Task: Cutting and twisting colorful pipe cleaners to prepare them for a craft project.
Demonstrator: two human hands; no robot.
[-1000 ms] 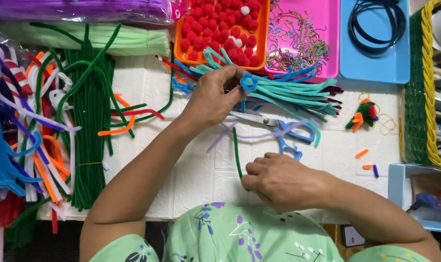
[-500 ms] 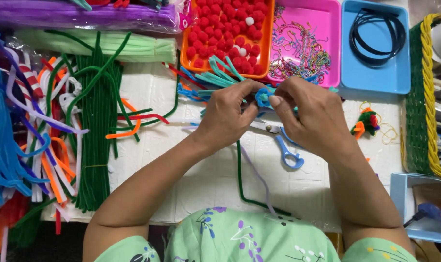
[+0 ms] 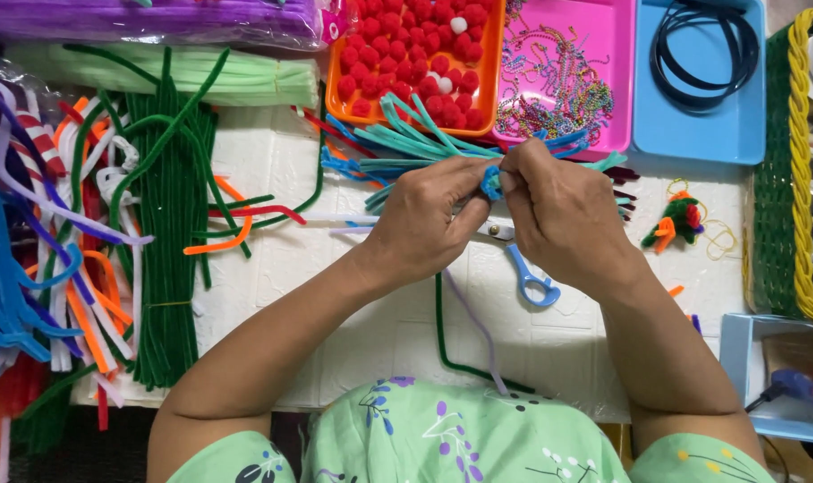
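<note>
Right hand (image 3: 563, 219) now up on blue coil (image 3: 491, 182)

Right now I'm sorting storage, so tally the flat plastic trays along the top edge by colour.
Orange tray, holding red pompoms: 1
Pink tray, holding beaded chains: 1
Blue tray, holding black loops: 1
Total: 3

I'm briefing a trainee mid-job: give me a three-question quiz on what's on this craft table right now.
1. True or false: both hands pinch the blue pipe-cleaner coil.
2. What fills the orange tray? A) red pompoms B) scissors C) black hoops
3. What lies on the table just below the right hand?

Key:
1. True: left hand and right hand meet on it.
2. A: red pompoms, a few white.
3. Blue-handled scissors, partly hidden by the hand.
</note>
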